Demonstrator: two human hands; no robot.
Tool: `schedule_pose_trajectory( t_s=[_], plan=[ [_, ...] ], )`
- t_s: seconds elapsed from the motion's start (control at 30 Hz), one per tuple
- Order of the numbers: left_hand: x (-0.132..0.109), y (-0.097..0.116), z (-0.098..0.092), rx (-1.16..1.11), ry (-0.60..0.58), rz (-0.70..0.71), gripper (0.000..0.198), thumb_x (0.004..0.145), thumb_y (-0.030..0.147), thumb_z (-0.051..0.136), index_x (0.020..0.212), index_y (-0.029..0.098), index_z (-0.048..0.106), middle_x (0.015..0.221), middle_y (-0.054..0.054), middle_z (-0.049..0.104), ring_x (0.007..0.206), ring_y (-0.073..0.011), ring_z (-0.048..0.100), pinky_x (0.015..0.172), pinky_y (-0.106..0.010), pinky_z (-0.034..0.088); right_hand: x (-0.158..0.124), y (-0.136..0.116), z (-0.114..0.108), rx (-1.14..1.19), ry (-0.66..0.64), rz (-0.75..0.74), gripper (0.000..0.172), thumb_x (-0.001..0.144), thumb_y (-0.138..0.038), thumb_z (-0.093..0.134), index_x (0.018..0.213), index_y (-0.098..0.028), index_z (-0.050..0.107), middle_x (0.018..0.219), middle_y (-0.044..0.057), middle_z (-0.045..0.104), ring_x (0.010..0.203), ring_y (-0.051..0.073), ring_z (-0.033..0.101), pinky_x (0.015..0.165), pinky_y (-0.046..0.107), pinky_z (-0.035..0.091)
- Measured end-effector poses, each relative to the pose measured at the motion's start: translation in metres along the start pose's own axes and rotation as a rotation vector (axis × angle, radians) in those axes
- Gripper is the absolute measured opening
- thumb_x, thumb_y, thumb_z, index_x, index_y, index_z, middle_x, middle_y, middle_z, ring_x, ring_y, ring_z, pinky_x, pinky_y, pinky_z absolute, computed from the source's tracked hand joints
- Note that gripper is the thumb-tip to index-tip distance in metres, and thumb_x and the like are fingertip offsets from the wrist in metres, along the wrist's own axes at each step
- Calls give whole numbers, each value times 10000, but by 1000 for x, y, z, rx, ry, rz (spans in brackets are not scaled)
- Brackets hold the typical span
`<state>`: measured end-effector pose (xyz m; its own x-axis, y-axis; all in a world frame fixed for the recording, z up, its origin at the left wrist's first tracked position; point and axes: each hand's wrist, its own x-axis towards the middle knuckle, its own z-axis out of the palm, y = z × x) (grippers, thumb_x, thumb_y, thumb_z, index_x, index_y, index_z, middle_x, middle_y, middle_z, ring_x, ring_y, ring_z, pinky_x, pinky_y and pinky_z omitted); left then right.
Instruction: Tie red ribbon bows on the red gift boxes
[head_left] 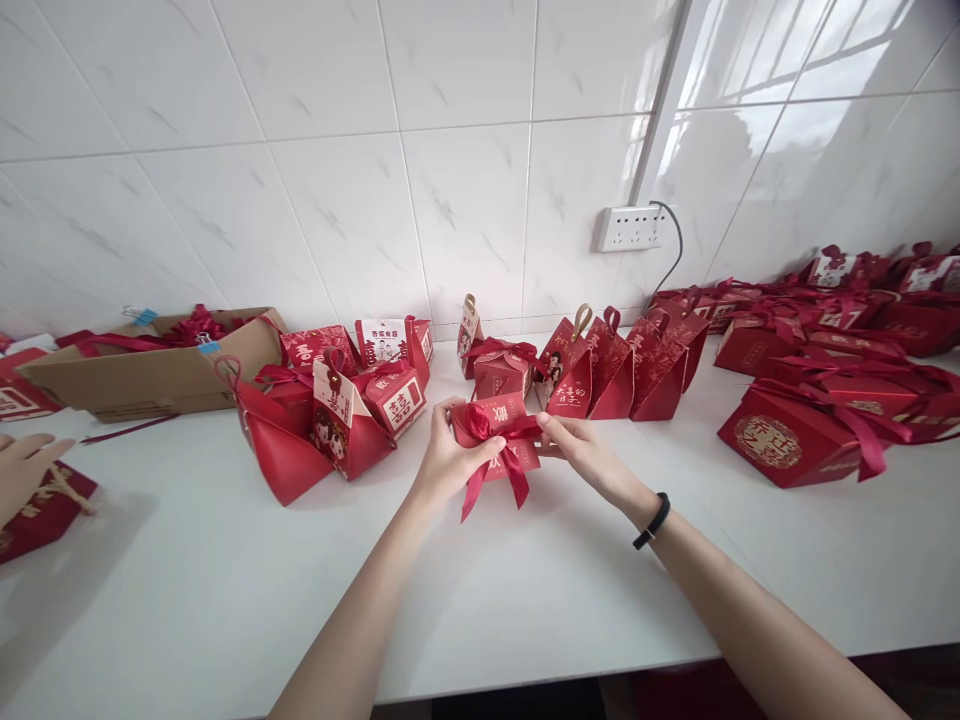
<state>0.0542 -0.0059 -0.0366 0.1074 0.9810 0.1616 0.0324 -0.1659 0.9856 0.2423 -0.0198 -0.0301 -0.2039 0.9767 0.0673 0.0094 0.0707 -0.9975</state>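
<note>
A small red gift box [525, 462] with pale lettering is held up over the white table, tied with a dark red ribbon bow [495, 440]. My left hand [454, 455] grips its left side, the thumb lying across the front by the bow. On the other side, my right hand [581, 455] pinches the ribbon at the box's upper right corner between thumb and fingers. Two ribbon tails hang below the bow. Right behind it stands another ribboned red box [501, 372]. The far faces of the held box are hidden.
Looped red gift bags [660, 370] stand to the right, with a pile of ribboned boxes [795, 430] beyond. More bags [289, 450] stand left, near an open cardboard box [165, 385]. Another person's hand [26, 470] is at a red box [49, 510]. A power strip [630, 229] is on the wall.
</note>
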Motion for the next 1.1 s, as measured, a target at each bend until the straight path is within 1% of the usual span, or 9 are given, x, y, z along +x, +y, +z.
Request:
schedule_pose_trajectory(
  t_s=[0.1, 0.2, 0.3, 0.4, 0.5, 0.73, 0.83, 0.97, 1.1],
  plan=[
    [-3, 0, 3, -6, -16, -15, 719, 633, 337, 754, 1187, 247, 305, 1068, -53, 571, 954, -197, 613, 865, -370, 485, 1, 3, 3, -80, 35, -33, 481, 745, -619, 550, 729, -140, 596, 746, 36, 591, 724, 171, 601, 732, 376, 547],
    [-5, -1, 6, 55, 113, 104, 750, 639, 332, 748, 1239, 259, 304, 1211, -93, 499, 1034, -203, 581, 913, -368, 461, 1, 6, 4, -80, 51, -84, 461, 748, -601, 555, 756, -143, 607, 845, 54, 593, 745, 177, 613, 730, 379, 553],
    [-4, -1, 8, 101, 248, 244, 493, 700, 354, 699, 1109, 237, 450, 1303, -102, 447, 1151, -214, 513, 943, -343, 440, 0, 6, 4, -73, 73, -103, 441, 772, -575, 545, 772, -143, 632, 1096, 99, 559, 857, 202, 625, 761, 381, 558],
    [-2, -2, 8, 120, 328, 331, 204, 801, 367, 590, 915, 211, 524, 1259, -95, 509, 1212, -212, 465, 967, -341, 413, 0, 6, 4, -57, 45, -118, 435, 786, -561, 542, 749, -142, 654, 1164, 118, 552, 992, 250, 594, 777, 381, 560],
    [0, -4, 5, 133, 430, 409, 181, 825, 380, 559, 813, 202, 526, 1220, -93, 544, 1210, -212, 467, 985, -349, 387, 0, 5, 7, 19, -18, -117, 413, 784, -543, 562, 777, -146, 675, 1138, 110, 597, 1004, 248, 592, 806, 391, 554],
    [6, -6, -2, 158, 515, 286, 256, 799, 447, 554, 783, 191, 556, 917, -55, 633, 929, -199, 586, 858, -313, 435, 2, 4, 5, 88, 36, -110, 417, 747, -548, 611, 736, -133, 644, 927, 78, 671, 840, 201, 640, 800, 396, 559],
    [7, -5, -4, 168, 519, 259, 277, 776, 472, 566, 756, 196, 552, 756, -23, 616, 787, -193, 588, 759, -298, 449, 1, 4, 5, 77, 66, -107, 437, 723, -570, 624, 747, -133, 635, 986, 92, 651, 827, 207, 651, 792, 404, 567],
    [7, -5, -3, 164, 535, 260, 301, 774, 502, 541, 717, 208, 514, 710, -12, 590, 722, -186, 569, 692, -284, 448, -1, 6, 8, 58, 88, -95, 455, 714, -595, 615, 804, -150, 629, 1147, 91, 557, 814, 182, 650, 811, 395, 567],
    [6, -7, -2, 153, 523, 283, 306, 786, 514, 519, 726, 215, 488, 753, -24, 596, 754, -195, 569, 722, -297, 453, -4, 6, 13, 35, 117, -120, 446, 715, -606, 604, 703, -161, 573, 965, 51, 538, 799, 161, 622, 797, 351, 571]
  ],
)
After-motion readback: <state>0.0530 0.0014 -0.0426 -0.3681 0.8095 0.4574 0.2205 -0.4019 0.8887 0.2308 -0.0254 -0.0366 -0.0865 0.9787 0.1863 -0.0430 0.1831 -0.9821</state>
